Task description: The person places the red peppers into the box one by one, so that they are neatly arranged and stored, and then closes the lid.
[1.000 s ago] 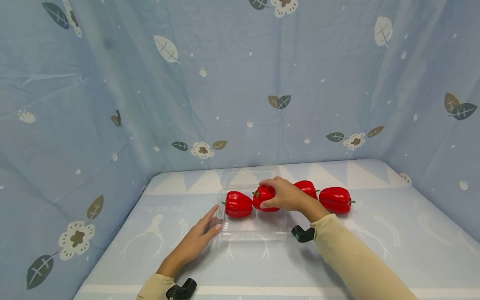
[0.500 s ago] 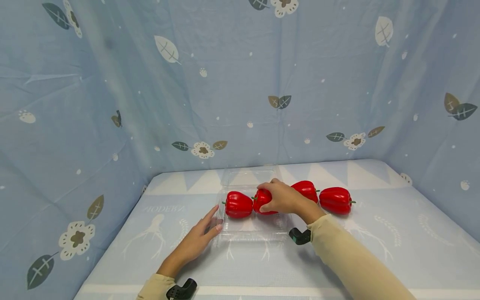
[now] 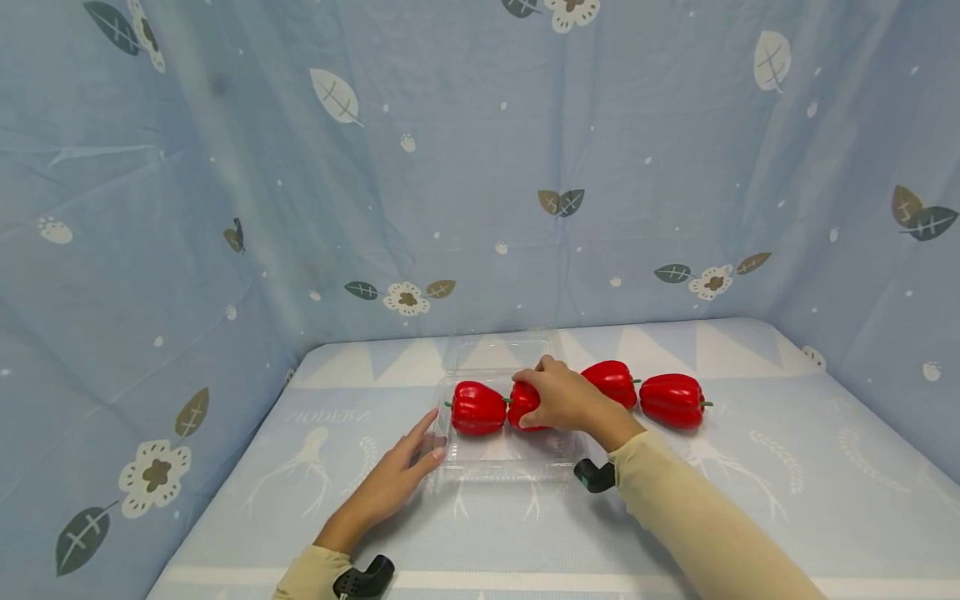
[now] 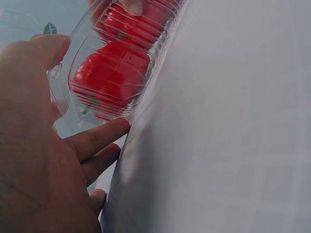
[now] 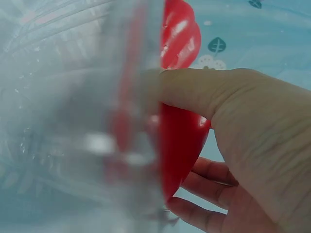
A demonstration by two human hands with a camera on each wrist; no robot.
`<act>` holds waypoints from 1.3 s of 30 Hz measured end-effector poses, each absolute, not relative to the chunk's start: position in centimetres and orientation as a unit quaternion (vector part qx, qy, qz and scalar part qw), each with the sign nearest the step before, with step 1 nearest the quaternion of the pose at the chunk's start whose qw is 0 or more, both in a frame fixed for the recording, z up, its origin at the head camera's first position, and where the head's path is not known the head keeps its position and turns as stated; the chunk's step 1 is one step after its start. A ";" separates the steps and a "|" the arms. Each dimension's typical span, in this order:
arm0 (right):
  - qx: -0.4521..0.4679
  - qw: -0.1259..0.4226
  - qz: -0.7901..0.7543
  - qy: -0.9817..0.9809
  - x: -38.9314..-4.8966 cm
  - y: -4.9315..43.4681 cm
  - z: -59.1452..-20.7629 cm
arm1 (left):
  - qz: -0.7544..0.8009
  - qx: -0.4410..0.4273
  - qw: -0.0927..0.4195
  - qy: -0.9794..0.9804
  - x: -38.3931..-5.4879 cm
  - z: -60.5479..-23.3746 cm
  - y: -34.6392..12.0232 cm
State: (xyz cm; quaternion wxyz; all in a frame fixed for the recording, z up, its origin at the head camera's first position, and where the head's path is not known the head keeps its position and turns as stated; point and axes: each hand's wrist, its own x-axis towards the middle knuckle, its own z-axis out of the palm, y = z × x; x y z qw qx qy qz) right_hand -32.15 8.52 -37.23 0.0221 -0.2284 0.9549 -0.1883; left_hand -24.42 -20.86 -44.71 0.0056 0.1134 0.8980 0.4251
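My right hand (image 3: 566,396) grips a red bell pepper (image 3: 522,408) from above and its right side, inside a clear plastic clamshell box (image 3: 495,454). In the right wrist view, thumb and fingers wrap this pepper, and the blurred clear wall covers part of it. A second red bell pepper (image 3: 477,408) lies in the box's left half, stem to the left, close against the held one. My left hand (image 3: 393,483) rests at the box's left wall. The left wrist view has its thumb at the rim and its extended fingers (image 4: 104,138) by the lower edge.
The box's clear lid (image 3: 491,354) lies folded back toward the rear curtain (image 3: 465,167). Two more red bell peppers stand right of the box: one (image 3: 613,383) partly behind my right hand, another (image 3: 672,402) beside it. A pale patterned cloth covers the table (image 3: 300,500).
My right hand has shifted slightly left and down with the pepper, whose stem has turned to point at the left pepper. The left hand has stayed in place.
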 end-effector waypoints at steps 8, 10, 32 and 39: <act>-0.231 0.022 -0.180 0.956 -32.2 8.8 -37.5 | 0.422 0.119 -0.002 0.899 -24.4 -44.7 -20.8; -0.230 0.030 -0.190 0.954 -32.2 9.0 -37.4 | 0.422 0.119 -0.002 0.899 -24.4 -44.6 -20.9; -0.241 0.014 -0.292 0.925 -31.9 10.9 -37.3 | 0.419 0.109 -0.003 0.901 -24.4 -44.8 -20.9; -0.246 -0.068 -0.383 0.888 -31.1 12.9 -38.0 | 0.417 0.110 -0.003 0.902 -24.4 -44.7 -20.8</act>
